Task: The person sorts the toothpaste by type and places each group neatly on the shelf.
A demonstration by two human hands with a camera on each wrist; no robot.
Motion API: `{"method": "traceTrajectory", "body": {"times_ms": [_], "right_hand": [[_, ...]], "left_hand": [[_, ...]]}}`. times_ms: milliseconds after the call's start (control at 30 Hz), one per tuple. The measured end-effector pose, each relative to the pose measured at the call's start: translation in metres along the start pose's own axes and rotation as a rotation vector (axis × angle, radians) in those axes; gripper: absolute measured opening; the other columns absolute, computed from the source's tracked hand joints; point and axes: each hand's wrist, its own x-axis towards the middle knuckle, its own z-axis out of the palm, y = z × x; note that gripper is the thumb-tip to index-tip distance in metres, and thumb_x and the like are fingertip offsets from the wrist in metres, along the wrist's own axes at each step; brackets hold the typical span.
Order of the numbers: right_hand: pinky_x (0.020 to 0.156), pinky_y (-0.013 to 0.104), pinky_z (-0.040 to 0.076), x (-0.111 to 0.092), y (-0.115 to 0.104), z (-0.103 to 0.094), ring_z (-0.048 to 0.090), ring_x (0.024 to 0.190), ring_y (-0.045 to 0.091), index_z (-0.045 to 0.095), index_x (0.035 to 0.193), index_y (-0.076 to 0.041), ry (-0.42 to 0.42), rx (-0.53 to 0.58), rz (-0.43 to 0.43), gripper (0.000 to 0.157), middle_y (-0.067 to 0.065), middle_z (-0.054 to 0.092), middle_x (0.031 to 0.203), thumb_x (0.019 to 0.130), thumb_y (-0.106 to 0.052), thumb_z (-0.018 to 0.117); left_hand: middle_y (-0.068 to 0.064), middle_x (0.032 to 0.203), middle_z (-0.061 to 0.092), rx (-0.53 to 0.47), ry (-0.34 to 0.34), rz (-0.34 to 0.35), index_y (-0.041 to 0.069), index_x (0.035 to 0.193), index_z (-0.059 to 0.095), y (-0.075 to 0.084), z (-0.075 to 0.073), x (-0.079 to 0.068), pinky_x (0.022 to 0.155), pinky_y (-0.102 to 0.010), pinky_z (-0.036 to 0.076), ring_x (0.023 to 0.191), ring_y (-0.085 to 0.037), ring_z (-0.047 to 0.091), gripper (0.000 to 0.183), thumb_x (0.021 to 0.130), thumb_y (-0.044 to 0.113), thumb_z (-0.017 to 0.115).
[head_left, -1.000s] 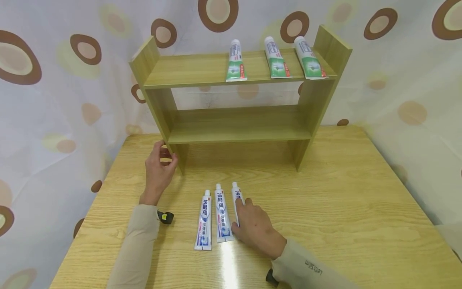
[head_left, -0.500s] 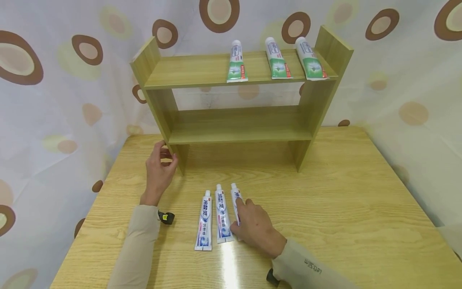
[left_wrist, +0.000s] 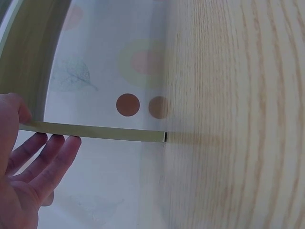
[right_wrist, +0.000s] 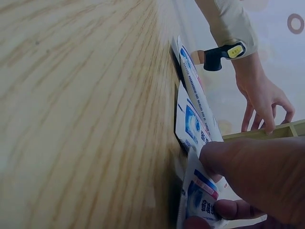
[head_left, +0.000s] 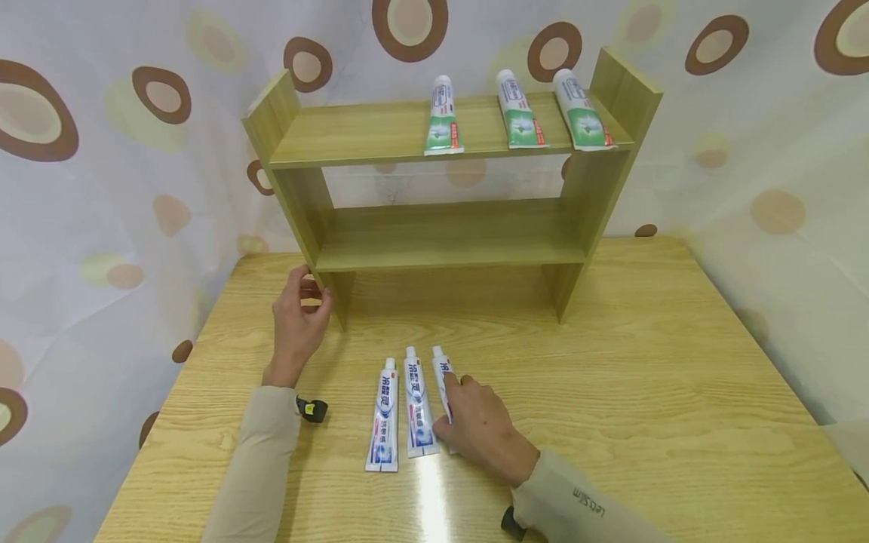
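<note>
Three white-and-blue toothpaste tubes lie on the table in the head view: a left tube (head_left: 384, 418), a middle tube (head_left: 419, 403) and a right tube (head_left: 441, 369). My right hand (head_left: 480, 426) holds the right tube, covering much of its lower part. In the right wrist view, thumb and fingers are at opposite sides of that tube (right_wrist: 198, 195). My left hand (head_left: 299, 320) grips the left side panel of a wooden shelf (head_left: 448, 234). The left wrist view shows the panel's edge (left_wrist: 105, 132) between thumb and fingers.
Three green-and-white toothpaste tubes rest on the top board, a left one (head_left: 444, 124), a middle one (head_left: 520, 113) and a right one (head_left: 581, 113). The shelf stands at the back of the wooden table (head_left: 679, 392), before a patterned curtain (head_left: 767, 136).
The cap end of the right toothpaste tube has shifted slightly left, toward the middle tube, under my right hand. My left hand has stayed on the shelf panel.
</note>
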Motion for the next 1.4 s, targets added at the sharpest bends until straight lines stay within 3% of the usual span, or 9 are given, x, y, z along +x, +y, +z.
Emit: {"method": "traceTrajectory", "body": {"times_ms": [633, 1000, 1400], "right_hand": [[0.055, 0.028, 0.046, 0.001, -0.003, -0.002, 0.054, 0.068, 0.017, 0.063, 0.137, 0.009, 0.002, 0.036, -0.043, 0.059, 0.012, 0.066, 0.092, 0.083, -0.012, 0.076], [0.054, 0.025, 0.044, 0.0, 0.002, -0.035, 0.054, 0.068, 0.017, 0.063, 0.124, 0.001, 0.036, 0.125, 0.002, 0.042, 0.005, 0.058, 0.088, 0.087, -0.012, 0.079], [0.049, 0.024, 0.043, 0.003, 0.013, -0.068, 0.054, 0.061, 0.017, 0.062, 0.11, -0.001, 0.108, 0.084, 0.0, 0.031, 0.006, 0.058, 0.085, 0.086, -0.012, 0.078]], "left_hand": [[-0.029, 0.103, 0.072, 0.026, 0.004, -0.013, -0.002, 0.135, 0.06, -0.001, -0.003, 0.001, 0.069, 0.002, 0.048, 0.091, -0.045, 0.077, 0.037, 0.099, 0.001, 0.071], [-0.028, 0.103, 0.074, 0.052, 0.007, 0.009, -0.004, 0.133, 0.061, 0.002, -0.001, 0.003, 0.069, 0.003, 0.046, 0.089, -0.044, 0.077, 0.035, 0.1, 0.003, 0.071], [-0.03, 0.102, 0.073, 0.041, 0.004, 0.006, -0.003, 0.133, 0.061, 0.002, 0.0, 0.003, 0.068, 0.003, 0.046, 0.088, -0.045, 0.077, 0.036, 0.099, 0.002, 0.071]]}}
